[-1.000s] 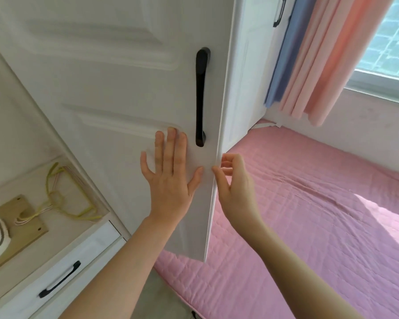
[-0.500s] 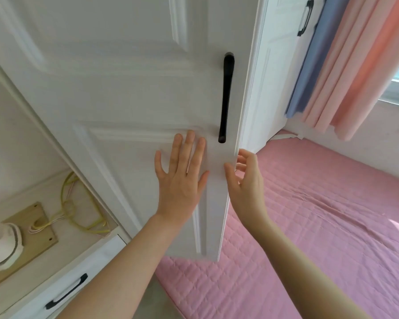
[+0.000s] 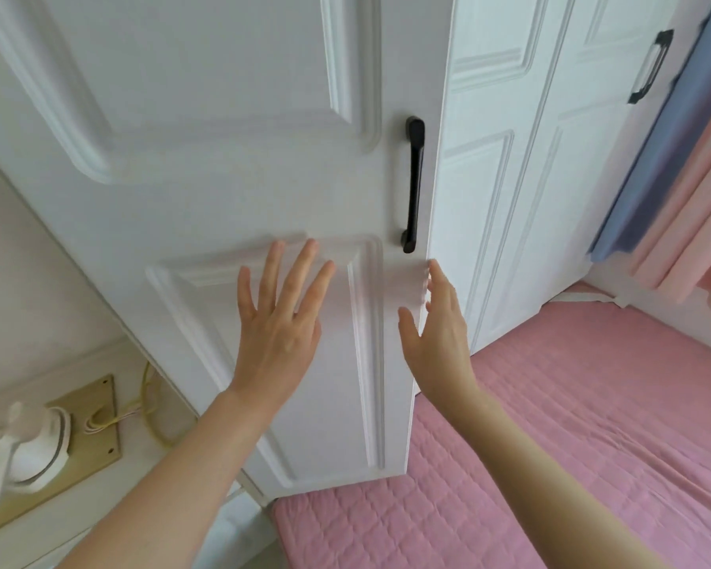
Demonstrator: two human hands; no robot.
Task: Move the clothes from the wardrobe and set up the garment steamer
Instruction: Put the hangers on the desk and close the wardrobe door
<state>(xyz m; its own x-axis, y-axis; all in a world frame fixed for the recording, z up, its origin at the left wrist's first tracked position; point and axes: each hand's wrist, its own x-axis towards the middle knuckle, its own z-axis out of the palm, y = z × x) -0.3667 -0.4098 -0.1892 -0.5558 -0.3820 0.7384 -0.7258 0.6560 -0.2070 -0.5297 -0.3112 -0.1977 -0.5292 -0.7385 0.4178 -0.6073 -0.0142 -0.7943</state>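
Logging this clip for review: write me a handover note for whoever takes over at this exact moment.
Left hand: open, flat on the lower panel of the wardrobe door.
Right hand: open, fingers at the door's free edge, just below the black handle.
Things: no clothes in view. A blurred white appliance, maybe the steamer, sits at lower left.
Done: nothing visible yet.
Left: move the clothes out, then set up the steamer.

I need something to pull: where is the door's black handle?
In head view, the black handle runs upright near the wardrobe door's free edge, just above the right hand.
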